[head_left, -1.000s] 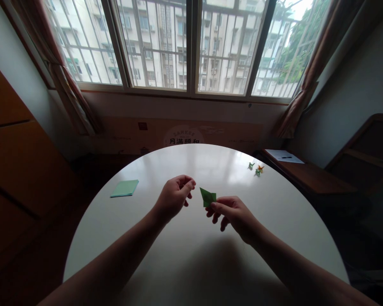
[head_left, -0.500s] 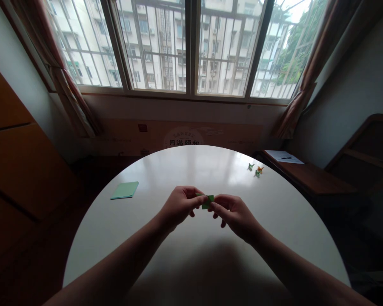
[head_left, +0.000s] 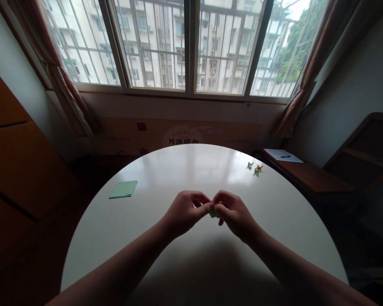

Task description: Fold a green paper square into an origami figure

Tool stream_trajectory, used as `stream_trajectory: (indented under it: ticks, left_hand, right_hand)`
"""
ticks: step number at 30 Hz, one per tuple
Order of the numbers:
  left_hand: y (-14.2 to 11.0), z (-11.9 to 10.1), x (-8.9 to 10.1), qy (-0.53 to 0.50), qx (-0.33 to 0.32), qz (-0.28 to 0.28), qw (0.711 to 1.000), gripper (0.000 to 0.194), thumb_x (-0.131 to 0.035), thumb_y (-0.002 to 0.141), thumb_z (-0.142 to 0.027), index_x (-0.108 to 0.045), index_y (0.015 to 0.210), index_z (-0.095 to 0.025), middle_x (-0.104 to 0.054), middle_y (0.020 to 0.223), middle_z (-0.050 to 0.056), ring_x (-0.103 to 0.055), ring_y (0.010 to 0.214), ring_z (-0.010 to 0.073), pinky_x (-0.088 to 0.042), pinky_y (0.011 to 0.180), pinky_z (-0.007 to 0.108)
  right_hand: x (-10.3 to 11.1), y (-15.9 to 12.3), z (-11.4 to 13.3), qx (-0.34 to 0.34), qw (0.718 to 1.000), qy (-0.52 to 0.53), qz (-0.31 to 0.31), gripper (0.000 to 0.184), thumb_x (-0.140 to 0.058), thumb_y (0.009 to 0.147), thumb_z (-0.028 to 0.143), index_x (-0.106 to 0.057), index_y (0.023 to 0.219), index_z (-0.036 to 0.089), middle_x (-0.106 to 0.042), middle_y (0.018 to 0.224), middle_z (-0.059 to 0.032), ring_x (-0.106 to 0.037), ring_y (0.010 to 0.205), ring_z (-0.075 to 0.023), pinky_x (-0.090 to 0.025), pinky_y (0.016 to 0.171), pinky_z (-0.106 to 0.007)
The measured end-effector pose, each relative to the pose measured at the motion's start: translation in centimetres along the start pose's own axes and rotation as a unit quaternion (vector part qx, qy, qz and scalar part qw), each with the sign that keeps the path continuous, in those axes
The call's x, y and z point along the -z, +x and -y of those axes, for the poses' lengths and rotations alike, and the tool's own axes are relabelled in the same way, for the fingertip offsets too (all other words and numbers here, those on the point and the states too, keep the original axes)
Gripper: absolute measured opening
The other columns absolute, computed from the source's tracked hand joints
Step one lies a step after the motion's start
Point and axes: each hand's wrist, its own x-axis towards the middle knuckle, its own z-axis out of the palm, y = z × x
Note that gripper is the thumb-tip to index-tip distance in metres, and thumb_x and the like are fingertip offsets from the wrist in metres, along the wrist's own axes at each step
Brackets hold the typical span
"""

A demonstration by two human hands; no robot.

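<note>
A small folded piece of green paper (head_left: pixel 213 212) is pinched between my two hands over the middle of the white round table (head_left: pixel 166 170). My left hand (head_left: pixel 189 210) grips its left side with thumb and fingertips. From the right, my right hand (head_left: pixel 231 212) holds it the same way, its curled fingers hiding much of the paper. Only a little green shows below the meeting fingertips, so the exact fold cannot be made out.
On the table's left lies a stack of light green paper squares (head_left: pixel 124 189). Several small folded paper birds (head_left: pixel 257 171), green and orange, stand at the back right. Beyond the table's right edge, a brown wooden surface (head_left: pixel 301 176) carries a white sheet (head_left: pixel 282 155) and a pen (head_left: pixel 285 157).
Both hands have come closer together and slightly lower, fingertips now meeting. The green paper, flat and more visible before, is mostly covered by fingers.
</note>
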Motion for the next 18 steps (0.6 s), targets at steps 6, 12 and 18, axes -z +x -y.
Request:
stream_trajectory:
  ticks: [6, 12, 18]
  left_hand:
    - [-0.11, 0.02, -0.29, 0.028, -0.02, -0.014, 0.999, 0.015, -0.065, 0.081, -0.027, -0.075, 0.077, -0.016, -0.074, 0.072, 0.003, -0.064, 0.066, 0.017, -0.047, 0.061, 0.025]
    - [-0.09, 0.29, -0.28, 0.042, -0.03, -0.043, 0.998, 0.013, -0.063, 0.081, -0.023, -0.073, 0.077, -0.016, -0.073, 0.072, 0.002, -0.064, 0.066, 0.016, -0.045, 0.06, 0.024]
    - [-0.04, 0.21, 0.17, 0.053, -0.04, -0.06, 0.996, 0.012, -0.064, 0.081, -0.022, -0.073, 0.076, -0.016, -0.073, 0.072, 0.003, -0.065, 0.068, 0.0165, -0.047, 0.062, 0.024]
  right_hand:
    - [-0.05, 0.06, -0.12, -0.01, 1.0, -0.003, 0.006, 0.004, -0.059, 0.072, 0.023, -0.06, 0.073, 0.019, -0.055, 0.058, 0.0033, -0.05, 0.053, -0.012, -0.045, 0.044, -0.022]
    - [0.0, 0.23, -0.19, -0.064, 0.998, 0.015, 0.01, 0.007, -0.058, 0.07, 0.022, -0.059, 0.076, 0.019, -0.057, 0.062, 0.0031, -0.052, 0.053, -0.0122, -0.045, 0.041, -0.021]
    - [0.25, 0.48, -0.03, -0.102, 0.994, 0.021, 0.022, 0.005, -0.057, 0.07, 0.023, -0.057, 0.072, 0.019, -0.053, 0.057, 0.0042, -0.05, 0.051, -0.0117, -0.042, 0.038, -0.019]
